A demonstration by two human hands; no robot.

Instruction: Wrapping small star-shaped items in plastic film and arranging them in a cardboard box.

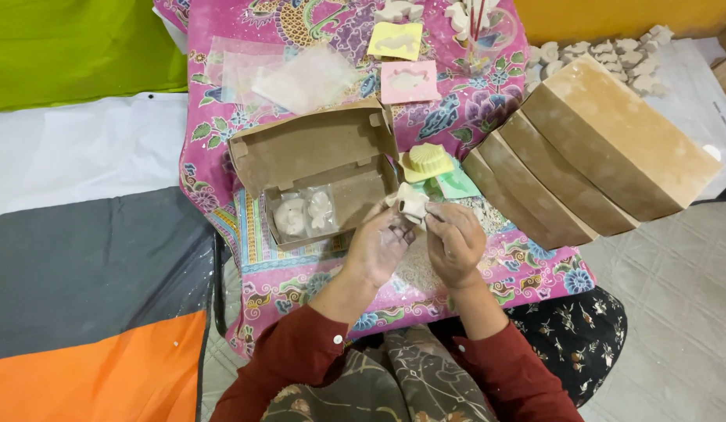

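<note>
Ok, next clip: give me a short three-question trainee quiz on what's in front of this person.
1. True or false: the open cardboard box holds two small bagged white figures.
2. Which colour is the mould lying just past the hands? A) yellow B) blue C) black
3. Fill in: the left hand and right hand together hold a small white ____ piece.

Key
1. True; they lie in the box's lower compartment, side by side.
2. A; it sits on a yellow card, beside the box.
3. Plaster-like cast; both hands' fingertips are on it, above the patterned pink cloth.
</note>
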